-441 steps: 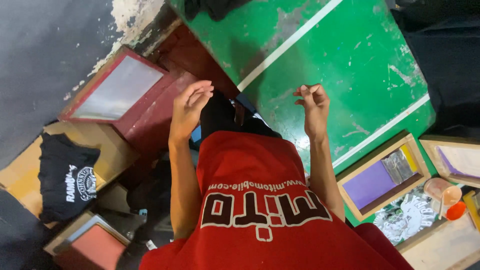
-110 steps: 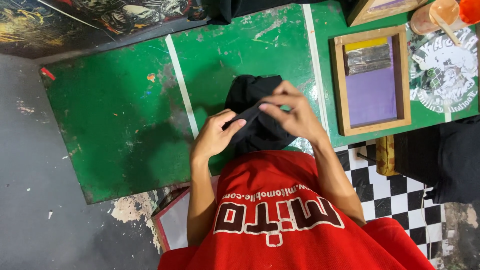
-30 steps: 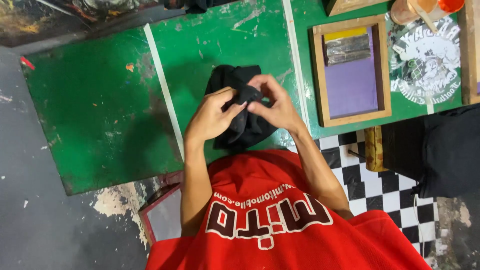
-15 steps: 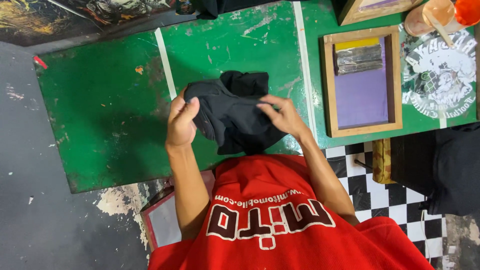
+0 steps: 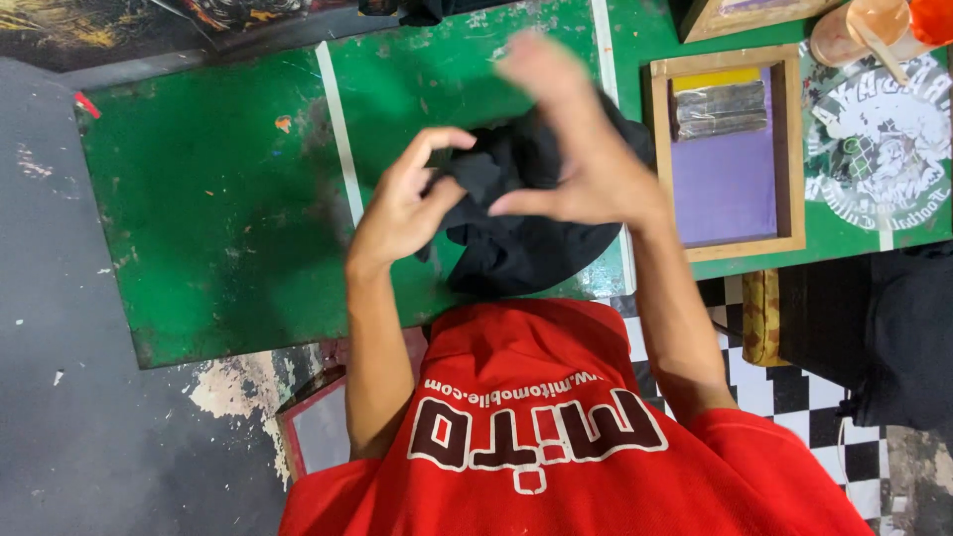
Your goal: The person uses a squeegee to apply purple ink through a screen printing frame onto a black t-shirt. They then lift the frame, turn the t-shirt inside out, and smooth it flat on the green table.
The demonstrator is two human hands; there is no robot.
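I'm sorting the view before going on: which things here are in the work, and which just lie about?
In the work:
- black cloth, bunched on the green table
- left hand, fingers pinching the cloth
- right hand, blurred, on the cloth

Lying about:
- wooden frame with purple screen
- printed round design
- orange cup

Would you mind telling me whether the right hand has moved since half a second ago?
Yes. The right hand has lifted off the black cloth, rising blurred toward the camera, its fingertips now overlapping the green table's white stripe, nearer the wooden frame.
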